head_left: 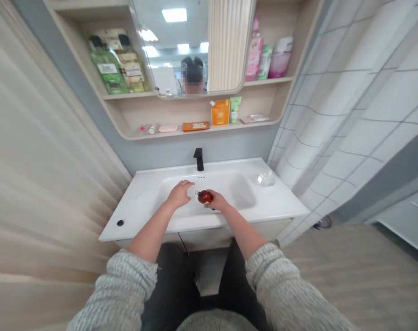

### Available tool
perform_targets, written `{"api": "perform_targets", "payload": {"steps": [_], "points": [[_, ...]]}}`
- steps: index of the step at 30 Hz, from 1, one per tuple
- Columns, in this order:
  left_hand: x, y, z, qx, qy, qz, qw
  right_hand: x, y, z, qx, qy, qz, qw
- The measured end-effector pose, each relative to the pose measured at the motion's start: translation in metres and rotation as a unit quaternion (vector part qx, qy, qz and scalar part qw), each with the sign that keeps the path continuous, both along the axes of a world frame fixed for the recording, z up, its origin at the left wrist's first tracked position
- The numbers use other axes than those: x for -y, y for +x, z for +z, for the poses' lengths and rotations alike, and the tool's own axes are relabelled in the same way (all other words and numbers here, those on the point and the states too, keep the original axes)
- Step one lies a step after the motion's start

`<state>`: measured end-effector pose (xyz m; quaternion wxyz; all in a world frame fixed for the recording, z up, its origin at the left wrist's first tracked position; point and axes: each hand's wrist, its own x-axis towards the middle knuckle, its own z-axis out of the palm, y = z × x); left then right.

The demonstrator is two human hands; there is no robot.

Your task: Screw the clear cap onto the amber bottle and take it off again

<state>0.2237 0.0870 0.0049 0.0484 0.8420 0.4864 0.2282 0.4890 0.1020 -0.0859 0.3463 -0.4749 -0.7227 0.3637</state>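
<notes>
Over the white sink basin (245, 188), my right hand (216, 201) is closed round a small reddish-brown bottle (204, 197). The bottle is tipped, with its dark neck end pointing left. My left hand (180, 194) grips a small clear, whitish container (191, 191) close to that neck. Whether the two touch, and whether any liquid passes between them, I cannot make out. A round black cap (120, 223) lies on the left part of the countertop (136, 202).
Behind the basin stands a black faucet (198, 159). Crumpled clear plastic (266, 179) sits on the counter's right side. Above hangs a mirror cabinet with shelves (153, 138), holding bottles, an orange pouch (220, 113) and a pink soap box (168, 128). A curtain (39, 161) borders the left.
</notes>
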Motion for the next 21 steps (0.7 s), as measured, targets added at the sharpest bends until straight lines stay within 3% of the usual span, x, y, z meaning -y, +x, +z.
{"api": "perform_targets", "payload": {"steps": [21], "points": [[0.003,0.003,0.012,-0.008,-0.005,-0.003,1.000,0.003,0.000,0.004,-0.006,-0.008,0.001,1.000]]}}
